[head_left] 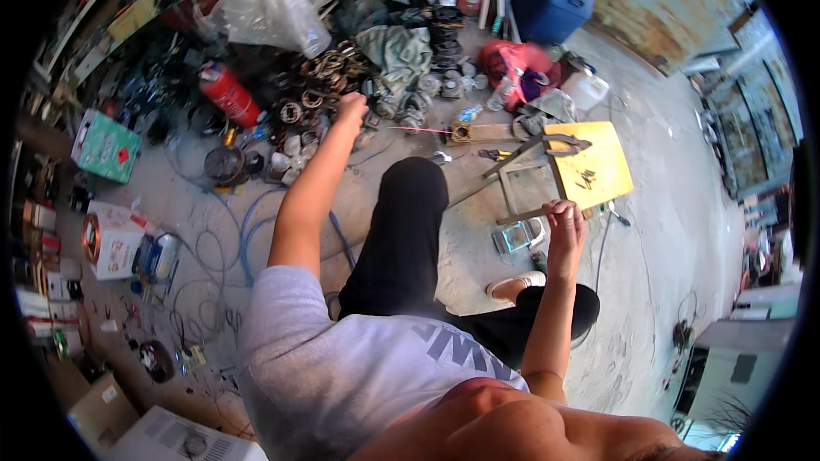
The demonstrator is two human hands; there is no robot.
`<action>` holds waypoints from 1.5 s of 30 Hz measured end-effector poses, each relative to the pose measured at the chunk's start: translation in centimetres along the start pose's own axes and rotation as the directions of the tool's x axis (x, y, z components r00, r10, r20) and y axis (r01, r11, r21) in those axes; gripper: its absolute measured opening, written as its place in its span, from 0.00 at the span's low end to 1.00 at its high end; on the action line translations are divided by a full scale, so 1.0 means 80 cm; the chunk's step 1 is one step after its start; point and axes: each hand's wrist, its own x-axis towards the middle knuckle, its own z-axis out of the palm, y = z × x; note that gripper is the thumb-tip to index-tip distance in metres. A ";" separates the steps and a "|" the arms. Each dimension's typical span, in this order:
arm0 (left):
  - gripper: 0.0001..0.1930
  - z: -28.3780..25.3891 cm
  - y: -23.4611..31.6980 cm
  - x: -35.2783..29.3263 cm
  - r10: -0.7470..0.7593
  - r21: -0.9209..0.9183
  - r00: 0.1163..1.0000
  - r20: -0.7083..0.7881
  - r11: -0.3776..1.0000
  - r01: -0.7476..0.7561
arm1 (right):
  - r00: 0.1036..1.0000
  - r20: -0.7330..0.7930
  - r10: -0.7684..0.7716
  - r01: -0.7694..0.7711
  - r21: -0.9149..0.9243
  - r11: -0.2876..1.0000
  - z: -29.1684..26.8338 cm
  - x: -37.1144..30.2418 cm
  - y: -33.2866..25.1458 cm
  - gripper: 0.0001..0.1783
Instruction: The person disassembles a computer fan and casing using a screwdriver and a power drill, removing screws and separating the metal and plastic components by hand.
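Note:
My left hand (348,111) is stretched out ahead, its fingers closed, beside a heap of dark metal motor parts (337,68). Whatever it may hold is too small to make out. My right hand (565,226) is raised with its fingers curled together at the near edge of a small yellow-topped stool (611,162); nothing can be made out in it. Pliers with dark handles (567,145) lie on the stool top, next to several small dark pieces (585,179). A thin pink-red line (418,129) runs toward a squarish brass-coloured part (461,132) on the floor.
Beyond the heap stands a blue barrel (553,2), near a red bag (512,68). At left are a red cylinder (229,96), a green can (105,147) and a copper wire spool (91,243). Blue hose (248,226) and cables cross the concrete floor.

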 end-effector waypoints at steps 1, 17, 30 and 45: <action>0.11 0.043 -0.003 -0.030 -0.009 0.008 0.996 0.086 1.000 0.008 | 0.993 0.040 -0.113 0.111 0.045 0.993 0.000 0.000 -0.023 0.15; 0.15 0.303 -0.097 -0.131 0.216 0.389 0.710 0.670 0.713 -0.583 | 0.011 0.383 -0.924 0.411 0.841 0.353 0.025 -0.158 -0.380 0.20; 0.15 0.291 -0.118 -0.073 0.033 0.451 0.812 0.583 0.818 -0.357 | 0.074 0.372 -0.925 0.535 0.768 0.351 0.022 -0.196 -0.385 0.18; 0.15 0.273 -0.091 -0.097 -0.028 0.453 0.857 0.515 0.857 -0.244 | 0.143 0.409 -0.901 0.527 0.739 0.419 0.028 -0.163 -0.378 0.19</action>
